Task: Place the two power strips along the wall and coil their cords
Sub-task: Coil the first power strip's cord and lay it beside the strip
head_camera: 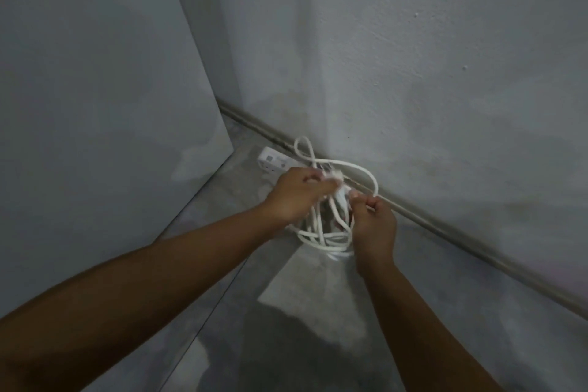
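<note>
A white power strip (274, 162) lies on the floor against the wall's base, partly hidden behind my left hand. A white cord (321, 237) hangs in several loose loops between my hands, with one loop arching up toward the wall. My left hand (294, 196) is closed on the upper part of the cord bundle near a white plug. My right hand (375, 226) pinches a strand of the same cord on the right side. I see only one strip clearly.
A grey wall (445, 73) runs diagonally on the right, with a pipe or skirting (461, 237) along its base. A large grey panel (95, 105) stands on the left. The concrete floor (318, 312) carries my shadow.
</note>
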A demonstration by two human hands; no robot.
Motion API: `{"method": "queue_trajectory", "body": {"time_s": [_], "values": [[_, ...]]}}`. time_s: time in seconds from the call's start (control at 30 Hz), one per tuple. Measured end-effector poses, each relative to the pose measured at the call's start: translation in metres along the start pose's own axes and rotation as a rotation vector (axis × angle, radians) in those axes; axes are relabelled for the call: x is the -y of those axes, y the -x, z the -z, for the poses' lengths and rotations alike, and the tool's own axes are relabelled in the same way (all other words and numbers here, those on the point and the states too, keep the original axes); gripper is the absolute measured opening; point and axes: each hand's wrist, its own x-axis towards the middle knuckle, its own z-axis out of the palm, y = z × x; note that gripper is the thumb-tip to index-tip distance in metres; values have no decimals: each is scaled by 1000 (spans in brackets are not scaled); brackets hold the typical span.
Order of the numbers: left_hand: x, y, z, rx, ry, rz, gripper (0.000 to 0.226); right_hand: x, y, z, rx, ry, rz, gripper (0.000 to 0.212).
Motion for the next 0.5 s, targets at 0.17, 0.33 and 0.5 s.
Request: {"method": "queue_trajectory", "body": {"time_s": [0.17, 0.33, 0.5], "values": [[-7, 4, 22, -172, 848, 218, 19, -11, 1, 13, -50, -206, -326, 32], [31, 40, 51, -269, 890, 355, 45, -6, -10, 20, -102, -300, -464, 39], [64, 62, 50, -397, 812, 594, 28, 4, 0, 25, -51, -654, -721, 26]]}}
